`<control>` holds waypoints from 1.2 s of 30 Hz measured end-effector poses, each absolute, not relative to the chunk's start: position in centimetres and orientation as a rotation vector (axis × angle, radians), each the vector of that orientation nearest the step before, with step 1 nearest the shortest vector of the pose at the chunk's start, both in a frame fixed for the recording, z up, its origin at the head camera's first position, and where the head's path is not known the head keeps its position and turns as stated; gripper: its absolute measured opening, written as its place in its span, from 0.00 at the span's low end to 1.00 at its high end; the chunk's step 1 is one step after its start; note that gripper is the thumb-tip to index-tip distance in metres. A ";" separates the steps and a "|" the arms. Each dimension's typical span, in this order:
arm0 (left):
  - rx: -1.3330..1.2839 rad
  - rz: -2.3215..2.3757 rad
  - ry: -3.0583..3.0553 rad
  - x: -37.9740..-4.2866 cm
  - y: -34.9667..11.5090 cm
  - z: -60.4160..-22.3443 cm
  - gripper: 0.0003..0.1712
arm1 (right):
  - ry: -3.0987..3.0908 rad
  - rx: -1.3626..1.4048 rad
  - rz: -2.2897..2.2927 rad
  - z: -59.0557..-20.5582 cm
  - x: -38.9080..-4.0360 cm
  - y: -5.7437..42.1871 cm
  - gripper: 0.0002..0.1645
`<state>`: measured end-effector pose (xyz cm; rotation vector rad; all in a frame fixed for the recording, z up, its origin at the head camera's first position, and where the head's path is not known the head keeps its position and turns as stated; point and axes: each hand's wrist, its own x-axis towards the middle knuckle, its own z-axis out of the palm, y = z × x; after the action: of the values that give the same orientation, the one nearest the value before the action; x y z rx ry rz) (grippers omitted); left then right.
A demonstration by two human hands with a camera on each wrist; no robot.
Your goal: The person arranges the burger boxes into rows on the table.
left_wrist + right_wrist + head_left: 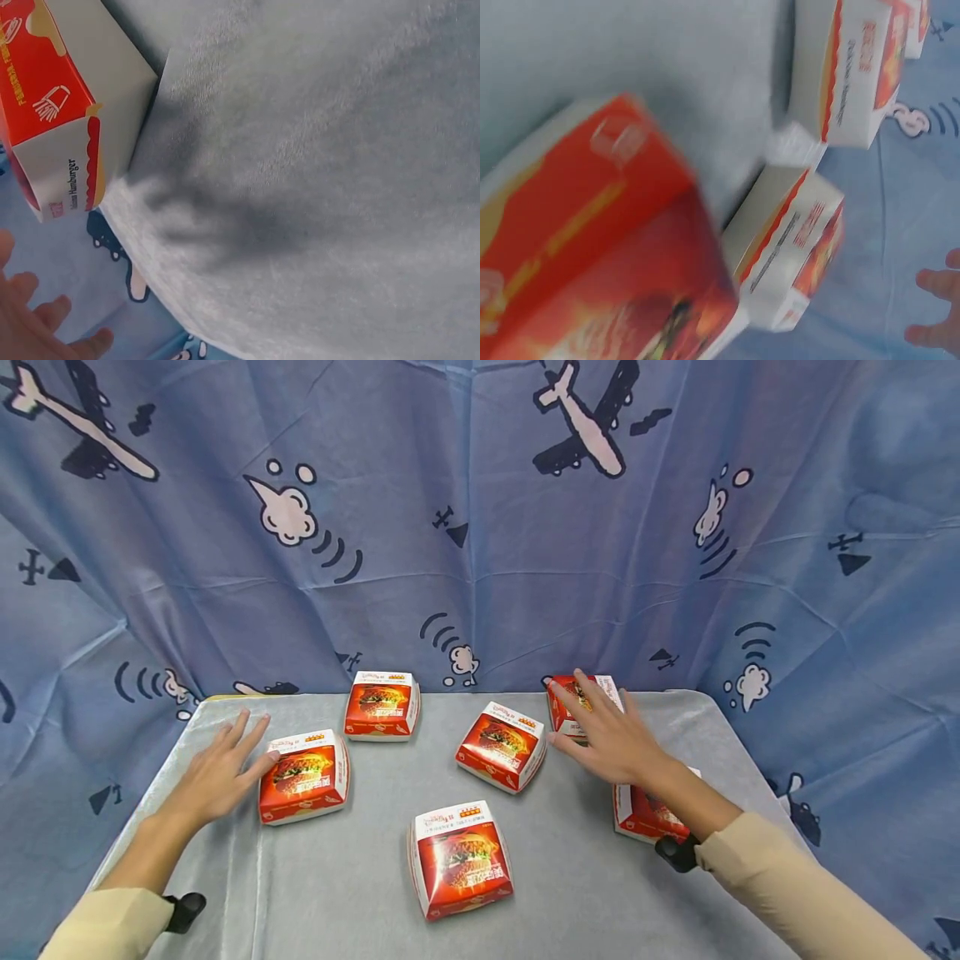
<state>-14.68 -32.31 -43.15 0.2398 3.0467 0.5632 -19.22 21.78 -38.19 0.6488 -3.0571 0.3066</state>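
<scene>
Six boxes: you have six red-and-white burger cartons spread over the grey-covered tabletop (pixel 360 893), all closed, all lying flat.
Left hand (pixel 217 772): fingers spread and straight, flat near the tabletop; thumb tip just beside, maybe touching, the front-left box (pixel 303 775). No grip on it.
Right hand (pixel 611 735): fingers spread and straight, hovering over the back-right box (pixel 562 706). I can't tell whether they touch the lid.
Other boxes: back-left box (pixel 381 704), middle box (pixel 501 746), front box (pixel 460 858), and right box (pixel 637 814) partly hidden under your right forearm.
Handling, my read: thin folded card, probably light; walls will buckle if you squeeze hard.
Surface: printed card looks glossy, so likely a bit slick; the cloth under it may let a box slide when nudged.
Where to hold: span the lid and press on two opposite side walls, down near the base where the card is stiffer. Avoid the front lip, which could pop the lid open.
Backdrop: blue airplane-print curtain (pixel 480 527).
</scene>
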 end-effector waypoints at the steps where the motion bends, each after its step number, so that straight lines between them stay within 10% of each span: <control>1: 0.243 0.578 3.039 -14.6 -32.3 -43.2 0.42 | -3.057 0.663 0.344 -38.2 -19.2 21.4 0.48; 36: 0.282 0.970 2.862 -13.7 -31.4 -44.7 0.45 | -3.100 0.940 0.967 -38.8 -17.6 12.7 0.45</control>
<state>-13.69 -31.43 -44.74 0.2823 2.8621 0.9703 -17.64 12.75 -38.81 0.9404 -3.0998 0.9673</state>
